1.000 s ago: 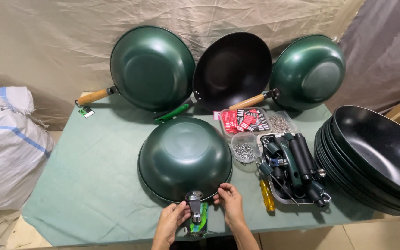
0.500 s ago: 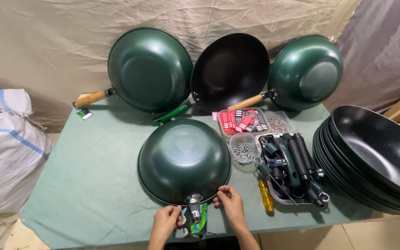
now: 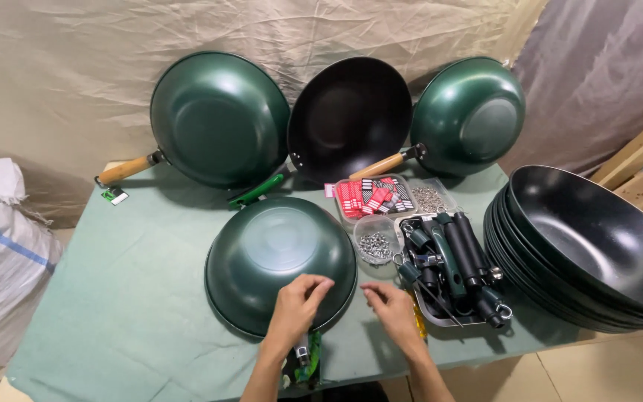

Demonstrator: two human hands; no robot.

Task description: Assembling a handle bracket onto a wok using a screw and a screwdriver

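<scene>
Resting upside down near the front edge of the table (image 3: 113, 298), the green wok (image 3: 280, 264) had the left hand (image 3: 298, 304) lying on its near slope, fingers curled and loosely together, gripping nothing that I could make out. The right hand (image 3: 392, 301) hovered just beside the rim, fingertips drawn in as if pinching something small, though I could not tell whether anything was between them. Below the left wrist a metal bracket (image 3: 304, 350) and a green handle (image 3: 312, 363) stuck out over the table's edge. That overhang looked the weak spot to me: a firm press on the dome could have rocked the wok on its rim and tipped the handle end off the table. A slip of the palm on the smooth coating might have scratched it. If a small fastener was in the right hand, it could easily have dropped and rolled off the cloth. Close to the right elbow, the tray of black handles (image 3: 452, 268) and the tub of small metal parts (image 3: 375, 246) stood near enough to be knocked.
</scene>
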